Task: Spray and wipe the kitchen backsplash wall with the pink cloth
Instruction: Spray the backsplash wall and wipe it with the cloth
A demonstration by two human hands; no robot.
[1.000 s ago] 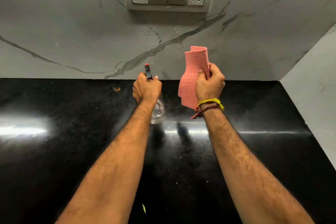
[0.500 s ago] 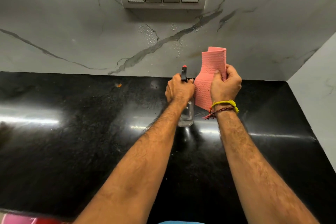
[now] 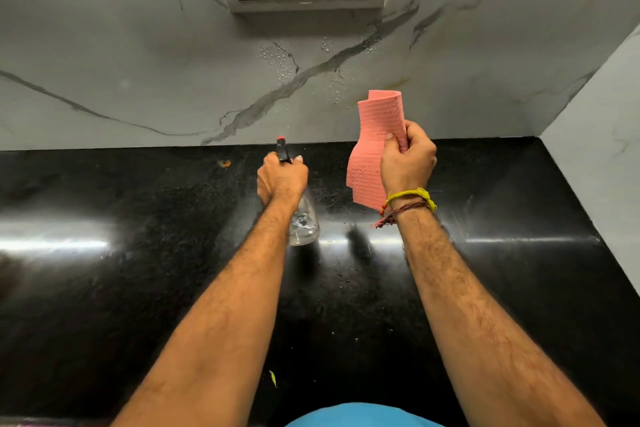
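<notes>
Pink cloth (image 3: 372,146), folded and gripped in the right hand (image 3: 408,163), stands near the droplet-flecked marble backsplash (image 3: 138,80); the left hand (image 3: 282,180) clasps a clear spray bottle (image 3: 304,222) above the black counter (image 3: 138,288), whose right corner lies open.

The cloth (image 3: 377,146) is pink with a waffle texture, held upright right of the frame's centre, its top edge curled over into a loose roll and its lower part hanging in a fold. The spray bottle (image 3: 302,218) is clear with a black head and red nozzle tip, just left of the cloth at mid-frame, tilted with the nozzle toward the wall. The backsplash (image 3: 138,62) is grey-veined white marble filling the upper frame, with droplets (image 3: 280,62) clustered at upper centre.
</notes>
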